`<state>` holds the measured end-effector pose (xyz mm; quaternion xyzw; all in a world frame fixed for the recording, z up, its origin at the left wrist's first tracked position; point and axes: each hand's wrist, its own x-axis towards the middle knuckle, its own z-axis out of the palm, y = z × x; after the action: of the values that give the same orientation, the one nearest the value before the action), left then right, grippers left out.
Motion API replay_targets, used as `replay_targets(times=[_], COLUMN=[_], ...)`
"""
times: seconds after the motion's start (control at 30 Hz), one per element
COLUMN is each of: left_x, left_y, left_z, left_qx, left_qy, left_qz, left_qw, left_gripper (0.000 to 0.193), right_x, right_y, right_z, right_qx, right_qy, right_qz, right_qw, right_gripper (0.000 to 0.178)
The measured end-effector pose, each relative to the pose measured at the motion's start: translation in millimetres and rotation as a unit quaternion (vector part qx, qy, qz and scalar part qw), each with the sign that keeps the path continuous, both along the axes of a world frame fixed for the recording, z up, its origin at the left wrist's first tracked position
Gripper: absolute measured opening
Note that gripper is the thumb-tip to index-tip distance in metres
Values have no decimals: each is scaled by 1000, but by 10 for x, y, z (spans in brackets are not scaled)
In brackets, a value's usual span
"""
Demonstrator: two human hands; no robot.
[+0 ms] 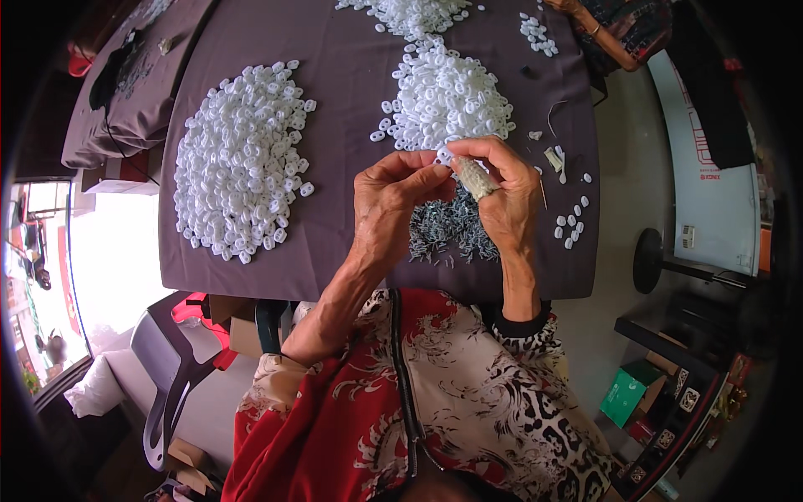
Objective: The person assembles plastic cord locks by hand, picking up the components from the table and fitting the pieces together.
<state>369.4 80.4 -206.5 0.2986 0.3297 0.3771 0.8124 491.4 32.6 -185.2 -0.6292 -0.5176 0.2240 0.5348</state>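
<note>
A small white oval plastic piece with holes point(443, 155) is pinched between the fingertips of both my hands, above the cloth. My left hand point(386, 191) holds it from the left, thumb and forefinger pressed together. From the right, my right hand point(508, 186) closes on it too. A pale wrapping point(474, 177) covers one finger of my right hand. Under and between my hands lies a heap of small dark grey pin-like pieces point(452, 227), partly hidden. Just beyond my fingers is a pile of similar white pieces point(447, 96).
A larger white pile point(238, 159) lies left on the dark tablecloth point(343, 100). Several loose white pieces point(571, 224) and a pale scrap point(553, 159) are at right. Another person's arm point(606, 38) rests at the far right corner. A grey plastic chair point(163, 368) stands near left.
</note>
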Motion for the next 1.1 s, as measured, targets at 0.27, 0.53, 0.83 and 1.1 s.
replay_targets(times=[0.27, 0.53, 0.83, 1.1], left_x=[-27, -49, -23, -54], left_y=[63, 81, 68, 136], left_z=[-2, -1, -127, -190], left_qx=[16, 28, -36, -50], left_qy=[33, 30, -15, -12], left_qz=[-27, -62, -42, -66], left_qw=[999, 997, 998, 997], left_gripper=[11, 11, 13, 23], right_x=[63, 92, 50, 75], right_y=[27, 16, -5, -6], right_z=[10, -28, -115, -113], right_qx=[6, 3, 34, 48], right_qy=[-34, -36, -262, -323], right_qz=[32, 42, 54, 61], right_qw=[999, 998, 963, 943], right_gripper=[13, 14, 42, 36])
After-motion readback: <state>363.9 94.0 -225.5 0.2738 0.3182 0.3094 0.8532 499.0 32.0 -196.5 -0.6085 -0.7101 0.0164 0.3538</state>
